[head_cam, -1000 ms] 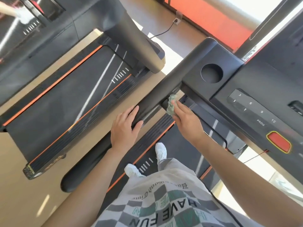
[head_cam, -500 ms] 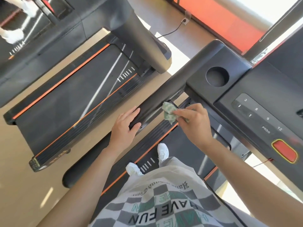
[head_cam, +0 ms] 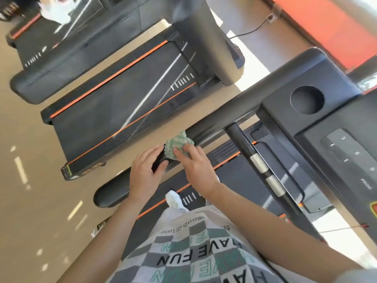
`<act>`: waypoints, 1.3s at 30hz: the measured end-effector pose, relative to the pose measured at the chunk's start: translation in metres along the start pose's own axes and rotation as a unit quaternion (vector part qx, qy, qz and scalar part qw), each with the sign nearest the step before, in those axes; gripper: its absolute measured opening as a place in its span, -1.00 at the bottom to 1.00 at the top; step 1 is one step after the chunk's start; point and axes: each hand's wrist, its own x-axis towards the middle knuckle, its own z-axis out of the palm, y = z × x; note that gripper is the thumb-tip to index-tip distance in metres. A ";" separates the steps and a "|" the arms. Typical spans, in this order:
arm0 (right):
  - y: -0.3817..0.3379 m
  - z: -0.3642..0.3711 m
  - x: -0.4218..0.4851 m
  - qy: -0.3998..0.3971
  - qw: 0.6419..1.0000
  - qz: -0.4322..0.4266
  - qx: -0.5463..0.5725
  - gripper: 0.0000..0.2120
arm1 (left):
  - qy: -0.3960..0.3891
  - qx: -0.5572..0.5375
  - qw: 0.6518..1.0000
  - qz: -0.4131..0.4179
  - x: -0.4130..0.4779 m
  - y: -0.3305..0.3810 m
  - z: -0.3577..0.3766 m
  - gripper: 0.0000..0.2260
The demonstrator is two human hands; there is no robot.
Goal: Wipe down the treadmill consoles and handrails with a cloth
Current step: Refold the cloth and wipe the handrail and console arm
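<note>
The black left handrail [head_cam: 216, 123] of my treadmill runs diagonally from the console [head_cam: 334, 139] down to the lower left. My right hand [head_cam: 195, 166] presses a green-and-white cloth [head_cam: 178, 145] onto the top of the rail. Just below it, my left hand [head_cam: 145, 172] grips the same rail, thumb on the near side. The console has a round cup holder [head_cam: 307, 100] and number buttons [head_cam: 350, 154]. A thin bar with silver pulse sensors [head_cam: 263, 168] crosses under the console.
A second treadmill [head_cam: 122, 103] with orange trim stands to the left across a strip of tan floor [head_cam: 36, 180], and another one [head_cam: 61, 37] lies beyond it. A power cable [head_cam: 251, 30] runs to a floor socket by the orange wall. My white shoe [head_cam: 174, 200] stands on the belt.
My right hand has brought the cloth from under the rail near the console up onto the rail's top, close to my left hand. The camera has shifted, showing more of the sensor bar.
</note>
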 end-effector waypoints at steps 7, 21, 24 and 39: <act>0.031 -0.033 0.000 0.064 0.992 0.108 0.019 -0.52 | -0.015 -0.044 0.999 -0.004 -0.002 -0.003 -0.003 -0.58; -0.053 0.039 -0.023 0.073 0.919 0.310 0.233 -0.74 | 0.095 -0.022 0.986 -0.137 -0.087 -0.122 -0.058 -0.73; -0.091 0.066 -0.032 0.016 0.922 0.294 0.253 -0.76 | 0.106 -0.107 0.973 -0.175 -0.107 -0.145 -0.058 -0.71; -0.171 0.104 -0.033 0.008 0.988 0.132 0.083 -0.66 | 0.114 -0.237 0.962 -0.068 -0.122 -0.195 -0.050 -0.64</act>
